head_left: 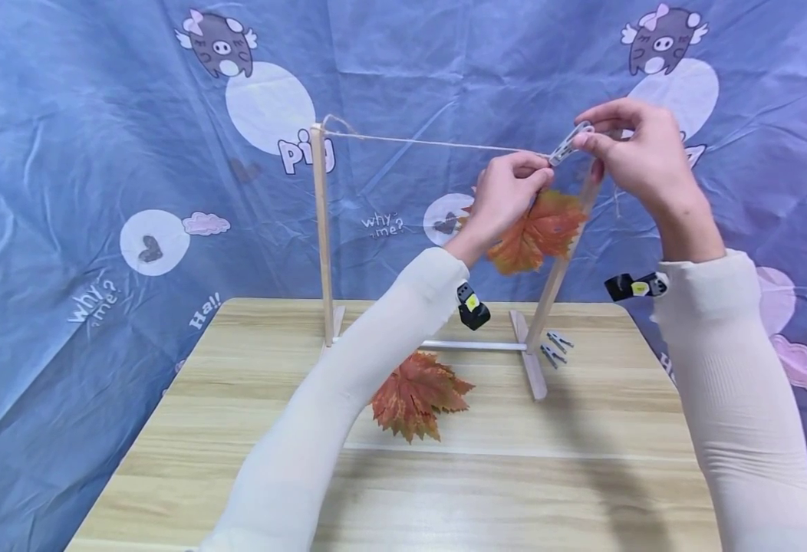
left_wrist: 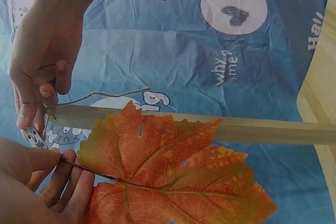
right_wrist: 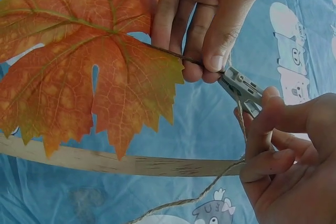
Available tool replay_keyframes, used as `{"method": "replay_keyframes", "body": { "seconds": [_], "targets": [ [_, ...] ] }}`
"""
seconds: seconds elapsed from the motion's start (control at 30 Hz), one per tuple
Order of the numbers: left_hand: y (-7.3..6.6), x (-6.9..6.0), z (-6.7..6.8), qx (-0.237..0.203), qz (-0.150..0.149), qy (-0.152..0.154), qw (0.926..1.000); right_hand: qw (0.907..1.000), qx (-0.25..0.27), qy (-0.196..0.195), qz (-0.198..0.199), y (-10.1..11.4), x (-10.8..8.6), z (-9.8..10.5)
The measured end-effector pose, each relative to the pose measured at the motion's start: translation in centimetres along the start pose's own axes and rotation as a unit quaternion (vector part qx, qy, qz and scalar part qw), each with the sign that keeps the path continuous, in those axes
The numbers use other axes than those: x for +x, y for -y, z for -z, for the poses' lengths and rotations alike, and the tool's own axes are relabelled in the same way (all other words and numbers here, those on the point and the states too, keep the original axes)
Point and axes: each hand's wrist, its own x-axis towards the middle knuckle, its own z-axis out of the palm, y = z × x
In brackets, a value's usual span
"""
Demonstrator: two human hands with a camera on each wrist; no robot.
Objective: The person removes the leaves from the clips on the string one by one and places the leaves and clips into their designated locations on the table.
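Note:
Between thumb and fingers, my left hand (head_left: 507, 188) pinches the dark stem of an orange maple leaf (right_wrist: 79, 51), which hangs below it in the head view. My right hand (head_left: 641, 149) grips a grey clothespin (right_wrist: 241, 90) by its handle end. The clothespin's nose meets the stem end and the twine (head_left: 438, 143), right at my left fingertips. Whether it bites both cannot be told. The twine runs from the left wooden post (head_left: 322, 230) toward the right wooden post (head_left: 555, 291), whose top my right hand partly hides.
Another orange leaf, or a stack of them, (head_left: 420, 395) lies on the wooden table (head_left: 486, 498), partly behind my left sleeve. Several grey clothespins (head_left: 555, 349) lie beside the right post's foot. A white bar (head_left: 472, 346) joins the posts low down. A blue printed cloth (head_left: 410, 69) hangs behind.

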Motion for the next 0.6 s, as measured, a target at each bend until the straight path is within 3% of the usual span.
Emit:
{"method": "replay_keyframes", "body": {
  "seconds": [0.33,0.6],
  "targets": [
    [0.22,-0.13,0.20,0.000,0.001,-0.002,1.0000,0.9985,0.050,-0.021,0.006,-0.01,-0.26,-0.26],
    [0.33,-0.55,0.88,-0.004,-0.010,-0.013,0.9999,0.9925,0.085,-0.082,0.030,0.39,-0.40,-0.55]
  ]
}}
